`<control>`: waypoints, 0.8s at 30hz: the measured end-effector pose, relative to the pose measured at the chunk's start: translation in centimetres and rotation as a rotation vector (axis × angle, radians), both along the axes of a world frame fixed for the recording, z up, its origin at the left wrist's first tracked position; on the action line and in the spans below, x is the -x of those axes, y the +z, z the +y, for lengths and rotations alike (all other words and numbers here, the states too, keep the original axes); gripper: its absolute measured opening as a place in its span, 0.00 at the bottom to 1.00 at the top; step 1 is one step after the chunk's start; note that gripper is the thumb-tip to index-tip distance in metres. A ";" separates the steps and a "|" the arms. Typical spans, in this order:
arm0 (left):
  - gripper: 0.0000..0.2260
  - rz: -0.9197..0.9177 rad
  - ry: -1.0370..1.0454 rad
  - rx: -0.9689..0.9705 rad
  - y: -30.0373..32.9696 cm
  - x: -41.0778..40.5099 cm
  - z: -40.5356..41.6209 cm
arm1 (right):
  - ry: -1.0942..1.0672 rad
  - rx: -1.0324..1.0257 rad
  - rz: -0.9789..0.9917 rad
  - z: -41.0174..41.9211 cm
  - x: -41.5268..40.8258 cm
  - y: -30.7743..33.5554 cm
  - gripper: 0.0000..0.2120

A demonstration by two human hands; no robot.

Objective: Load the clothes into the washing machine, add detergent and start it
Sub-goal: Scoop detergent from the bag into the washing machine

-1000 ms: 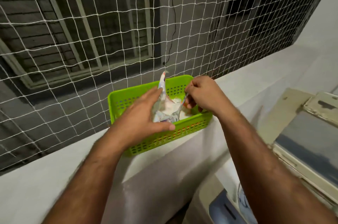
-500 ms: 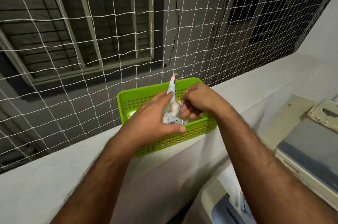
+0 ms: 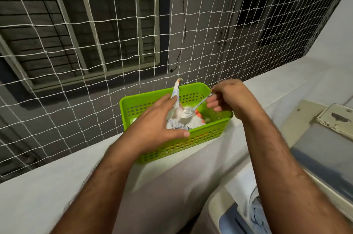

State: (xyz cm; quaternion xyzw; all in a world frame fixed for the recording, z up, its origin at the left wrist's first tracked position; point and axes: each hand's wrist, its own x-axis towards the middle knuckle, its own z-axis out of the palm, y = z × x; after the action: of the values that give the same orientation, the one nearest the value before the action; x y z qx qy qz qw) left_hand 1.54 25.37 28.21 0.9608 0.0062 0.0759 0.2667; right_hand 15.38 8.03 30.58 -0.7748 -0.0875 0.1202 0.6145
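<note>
Head view: detergent packet (image 3: pixel 176 117) in left grip (image 3: pixel 158 124), clear spoon (image 3: pixel 193 109) pinched in right grip (image 3: pixel 227 98).

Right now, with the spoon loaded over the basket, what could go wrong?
1. The spoon in the right hand looks heaped; powder may spill on the way to the washing machine.
2. The green basket sits at the ledge edge; pressing it could tip it.
3. The left hand only steadies the open detergent packet; it may slump.
</note>
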 end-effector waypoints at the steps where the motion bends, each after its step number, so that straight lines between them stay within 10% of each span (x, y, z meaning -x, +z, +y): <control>1: 0.45 -0.001 0.002 -0.005 0.0 0.0 0.0 | -0.023 -0.035 0.007 -0.6 -0.1 0.0 0.09; 14: 0.42 -0.239 -0.129 -0.067 1.7 -3.7 -8.4 | -0.304 -0.426 0.068 -13.3 0.4 -0.4 0.07; 24: 0.36 -0.026 -0.470 0.052 -4.1 -9.4 -23.8 | -0.700 -0.449 0.056 -30.0 2.2 -7.5 0.10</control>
State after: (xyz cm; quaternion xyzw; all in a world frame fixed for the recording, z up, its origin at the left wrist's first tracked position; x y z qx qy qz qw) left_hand 10.89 1.60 24.11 0.9275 -0.2193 0.0239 0.3019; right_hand 13.17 -21.93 23.12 -0.6012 0.1739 -0.0969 0.7739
